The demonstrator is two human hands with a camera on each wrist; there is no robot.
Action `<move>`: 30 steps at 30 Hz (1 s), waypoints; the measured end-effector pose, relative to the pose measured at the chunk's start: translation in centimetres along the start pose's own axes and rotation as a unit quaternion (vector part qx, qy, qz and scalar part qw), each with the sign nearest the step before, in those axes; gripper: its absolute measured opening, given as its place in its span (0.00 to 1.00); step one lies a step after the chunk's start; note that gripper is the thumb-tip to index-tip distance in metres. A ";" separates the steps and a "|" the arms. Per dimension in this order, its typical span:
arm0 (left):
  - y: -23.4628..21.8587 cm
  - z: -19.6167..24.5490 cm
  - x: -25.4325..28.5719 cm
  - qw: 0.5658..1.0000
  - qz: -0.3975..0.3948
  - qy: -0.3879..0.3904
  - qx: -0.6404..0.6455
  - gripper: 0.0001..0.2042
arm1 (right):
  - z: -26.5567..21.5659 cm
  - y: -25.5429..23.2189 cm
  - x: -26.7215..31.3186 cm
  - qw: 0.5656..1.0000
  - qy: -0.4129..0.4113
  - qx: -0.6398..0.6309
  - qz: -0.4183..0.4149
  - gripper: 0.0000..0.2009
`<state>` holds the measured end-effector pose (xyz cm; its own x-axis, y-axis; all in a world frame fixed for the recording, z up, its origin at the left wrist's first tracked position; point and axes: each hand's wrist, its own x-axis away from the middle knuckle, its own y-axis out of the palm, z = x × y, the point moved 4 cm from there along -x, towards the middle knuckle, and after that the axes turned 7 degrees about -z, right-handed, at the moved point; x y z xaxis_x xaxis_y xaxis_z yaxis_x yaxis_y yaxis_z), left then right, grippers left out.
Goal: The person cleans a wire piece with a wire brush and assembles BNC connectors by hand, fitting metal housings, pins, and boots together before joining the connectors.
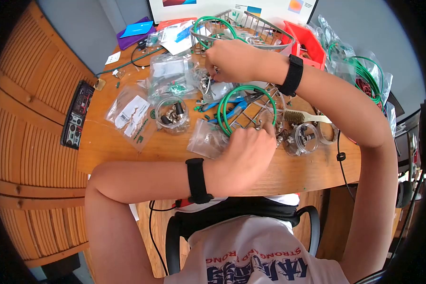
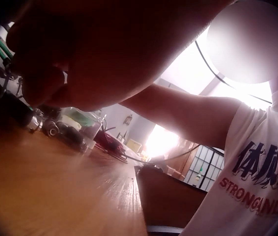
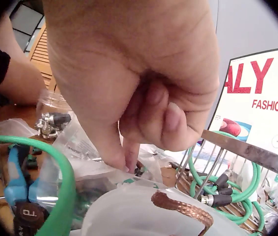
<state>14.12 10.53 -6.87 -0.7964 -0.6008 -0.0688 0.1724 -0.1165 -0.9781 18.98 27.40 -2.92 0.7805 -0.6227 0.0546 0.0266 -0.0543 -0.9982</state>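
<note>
My left hand (image 1: 244,154) is low over the table with its fingers curled, gripping a coiled green cable (image 1: 221,116) near its right side. In the left wrist view that hand (image 2: 80,64) is dark, and its fingertips are mostly hidden. My right hand (image 1: 239,59) reaches across to a clear plastic bag (image 1: 222,89) with small metal parts about it. The right wrist view shows thumb and forefinger (image 3: 127,160) close together, pointing down at the bag, the other fingers curled; I cannot tell whether they pinch a part. Blue-handled pliers (image 1: 236,110) lie behind the green loop.
A jar of metal connectors (image 1: 172,116) stands left, another jar (image 1: 303,139) right, near a brush (image 1: 307,117). Behind are a wire rack (image 1: 265,23) with more green cable and a red bin (image 1: 307,45). A copper braid (image 3: 183,206) shows over a translucent container (image 3: 124,211).
</note>
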 end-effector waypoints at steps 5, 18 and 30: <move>0.6 -0.3 -0.2 0.998 0.005 -0.010 -0.065 0.20 | -0.9 -0.3 0.3 0.999 0.018 0.029 -0.005 0.07; 0.6 -0.5 -0.1 0.995 0.043 0.001 -0.092 0.15 | -1.6 0.2 -0.3 0.998 -0.026 0.062 0.016 0.09; 0.8 -0.4 -0.4 0.989 0.070 -0.034 -0.124 0.17 | -3.0 0.9 0.3 0.989 -0.127 0.060 0.047 0.03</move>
<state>14.32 10.99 -7.73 -0.7321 -0.6507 -0.2015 0.1237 0.1638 -0.9787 17.38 24.82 -3.70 0.9142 -0.4041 -0.0313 0.0086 0.0966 -0.9953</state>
